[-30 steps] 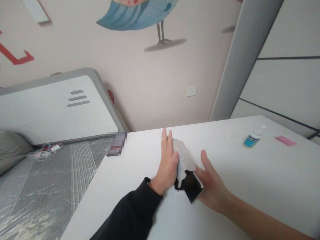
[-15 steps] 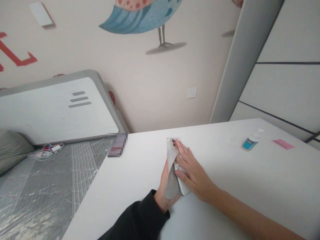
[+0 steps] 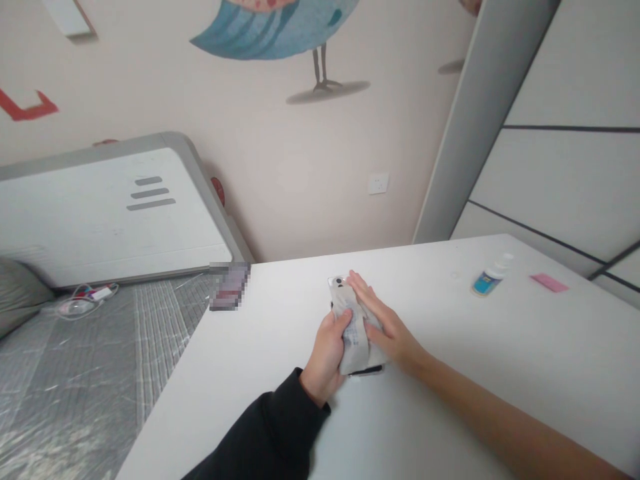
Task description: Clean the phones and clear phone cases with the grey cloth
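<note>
A phone point(image 3: 339, 281) is held back side up over the white table, its camera end pointing away from me. Over most of its back lies a thin pale grey sheet point(image 3: 356, 347) with faint print; I cannot tell if it is cloth or film. My left hand point(image 3: 323, 357) grips the phone from the left, thumb pressed on the sheet and the other fingers hidden underneath. Along the right side rests my right hand point(image 3: 397, 337), fingers stretched out toward the camera end and thumb touching the sheet. A dark edge of the phone shows at its near end.
On the right of the table point(image 3: 280, 327) stand a white-capped bottle with a blue label point(image 3: 487, 283) and, farther right, a flat pink piece point(image 3: 549, 283). A blurred-out object point(image 3: 229, 287) lies at the left corner. Beyond that edge is a plastic-covered bed point(image 3: 100, 360).
The grey sheet, earlier lifted on the left side, now lies across the phone's back. My left thumb has come over onto it, and my right hand has shifted toward the right edge.
</note>
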Demonstrator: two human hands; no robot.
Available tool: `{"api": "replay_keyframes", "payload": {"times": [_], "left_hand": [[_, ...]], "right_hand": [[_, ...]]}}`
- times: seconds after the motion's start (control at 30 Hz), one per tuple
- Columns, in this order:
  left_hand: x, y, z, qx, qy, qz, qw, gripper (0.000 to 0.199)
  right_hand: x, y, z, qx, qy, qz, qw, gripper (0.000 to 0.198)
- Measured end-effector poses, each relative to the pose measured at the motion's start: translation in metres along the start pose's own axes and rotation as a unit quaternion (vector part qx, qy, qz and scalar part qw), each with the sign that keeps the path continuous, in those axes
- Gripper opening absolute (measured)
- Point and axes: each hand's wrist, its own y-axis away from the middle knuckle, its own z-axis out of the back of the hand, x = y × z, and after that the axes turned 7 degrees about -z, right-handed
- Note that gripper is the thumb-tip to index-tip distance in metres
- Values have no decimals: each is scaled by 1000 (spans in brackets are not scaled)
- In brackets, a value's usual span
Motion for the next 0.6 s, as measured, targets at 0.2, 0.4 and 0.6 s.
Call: {"api": "replay_keyframes", "payload": {"times": [0.2,0.4,0.6], "left_hand": [[3,-3,5,4,-18,33,999,43],[1,3,4,39,-20,90,995,39],[-4,5,3,47,-11,164,985,34]], "right_hand": [[0,-1,0,-109,-84,-83,987,72],[2,-10,3,-89,-369,-229,896,69],[2,-12,7,-66,-397,-227,887,56]]}}
